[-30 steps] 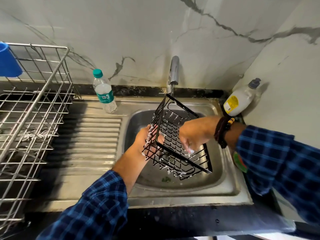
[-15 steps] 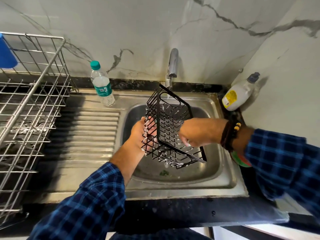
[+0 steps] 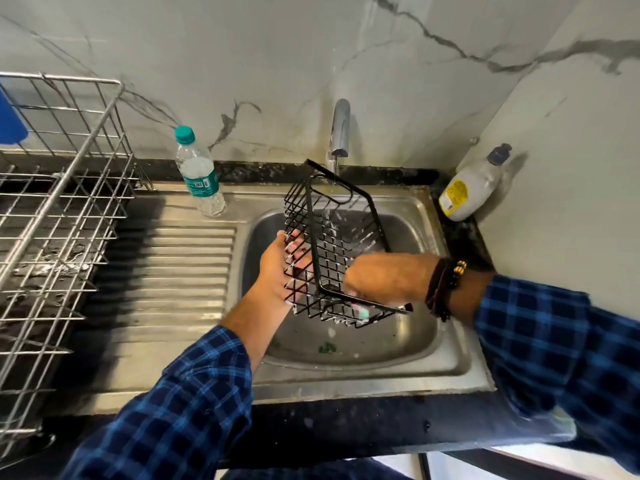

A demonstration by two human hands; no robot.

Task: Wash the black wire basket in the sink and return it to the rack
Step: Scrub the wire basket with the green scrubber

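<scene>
The black wire basket (image 3: pixel 329 237) hangs tilted on its side over the steel sink (image 3: pixel 446 341), soapy along its lower wires. A thin stream from the tap (image 3: pixel 340 129) falls onto its upper end. My left hand (image 3: pixel 277 268) supports the basket's outer mesh from the left with the palm, its fingers behind the wires. My right hand (image 3: pixel 384 278) reaches inside the basket from the right, fingers curled down on something pale and green near the bottom rim, mostly hidden. The metal dish rack (image 3: pixel 59 216) stands at the far left.
A clear water bottle (image 3: pixel 199 174) with a teal cap stands on the ribbed drainboard (image 3: pixel 173 271). A white soap bottle (image 3: pixel 471 185) leans in the right back corner. A blue object (image 3: pixel 10 123) hangs on the rack's far left. Marble walls close the back and right.
The basket has risen and turned more upright under the tap, with water now running over it. Both hands stayed on it; the view shifted slightly down.
</scene>
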